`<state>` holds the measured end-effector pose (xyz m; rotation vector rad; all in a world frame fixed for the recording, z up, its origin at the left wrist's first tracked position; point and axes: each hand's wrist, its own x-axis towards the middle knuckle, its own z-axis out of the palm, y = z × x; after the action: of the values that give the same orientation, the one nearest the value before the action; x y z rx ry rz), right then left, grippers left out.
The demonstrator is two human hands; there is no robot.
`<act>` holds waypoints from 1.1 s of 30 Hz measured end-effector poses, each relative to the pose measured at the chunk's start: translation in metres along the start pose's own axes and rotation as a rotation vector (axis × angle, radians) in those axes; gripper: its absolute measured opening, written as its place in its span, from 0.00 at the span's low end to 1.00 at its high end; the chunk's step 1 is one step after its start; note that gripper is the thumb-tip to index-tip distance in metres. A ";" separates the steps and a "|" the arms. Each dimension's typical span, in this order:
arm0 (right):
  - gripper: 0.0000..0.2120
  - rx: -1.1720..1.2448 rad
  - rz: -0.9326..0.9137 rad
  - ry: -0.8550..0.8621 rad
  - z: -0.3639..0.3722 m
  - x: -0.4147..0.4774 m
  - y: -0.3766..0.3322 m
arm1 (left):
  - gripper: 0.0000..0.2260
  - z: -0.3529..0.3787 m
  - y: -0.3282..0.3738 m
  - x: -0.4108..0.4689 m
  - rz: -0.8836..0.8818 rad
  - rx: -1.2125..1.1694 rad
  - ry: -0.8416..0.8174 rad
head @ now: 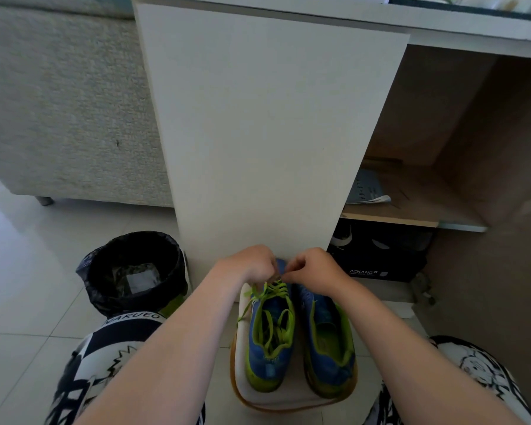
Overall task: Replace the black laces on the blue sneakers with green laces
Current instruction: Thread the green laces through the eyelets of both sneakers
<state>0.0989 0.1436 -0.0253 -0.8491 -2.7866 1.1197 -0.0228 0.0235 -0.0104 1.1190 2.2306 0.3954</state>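
Two blue sneakers with lime-green trim stand side by side on a small white stool (288, 400) between my knees, toes pointing away from me. The left sneaker (269, 354) carries a green lace (273, 291) threaded through its far eyelets, with loose loops lying over the opening. The right sneaker (327, 342) shows no lace. My left hand (252, 263) and my right hand (313, 268) meet over the left sneaker's toe end, each pinching the green lace. No black laces are visible.
A white cabinet door (267, 133) stands open right behind the shoes. A black-lined bin (132, 271) sits on the tiled floor to the left. The open cabinet at right holds a shelf with papers (368, 188) and a black shoebox (377, 259). A grey sofa (62, 102) is behind.
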 end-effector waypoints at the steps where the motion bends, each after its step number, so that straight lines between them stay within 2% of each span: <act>1: 0.05 -0.038 0.015 -0.008 0.001 -0.001 0.001 | 0.08 0.002 -0.003 0.000 -0.030 0.005 -0.005; 4: 0.16 -0.190 0.155 -0.106 0.002 -0.009 0.001 | 0.10 0.010 -0.010 0.003 -0.067 0.027 0.021; 6: 0.19 -0.210 0.252 -0.183 0.005 -0.014 0.004 | 0.09 0.014 -0.015 0.007 -0.050 0.011 0.026; 11: 0.13 -0.070 0.321 -0.222 0.013 -0.007 0.019 | 0.07 0.022 -0.019 0.011 0.027 -0.025 -0.003; 16: 0.18 -0.024 0.380 -0.197 0.013 -0.001 0.035 | 0.06 0.034 -0.020 0.011 0.076 -0.023 0.032; 22: 0.17 0.005 0.370 -0.219 0.016 0.004 0.044 | 0.07 0.051 -0.017 0.012 0.095 -0.038 0.096; 28: 0.17 -0.009 0.348 -0.218 0.017 0.006 0.046 | 0.08 0.077 -0.014 0.008 0.073 -0.068 0.261; 33: 0.15 0.009 0.357 -0.236 0.015 0.007 0.051 | 0.05 0.074 -0.015 0.004 0.076 -0.168 0.264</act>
<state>0.1143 0.1675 -0.0701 -1.3373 -2.8835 1.3585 0.0133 0.0176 -0.0767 1.1172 2.3315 0.7872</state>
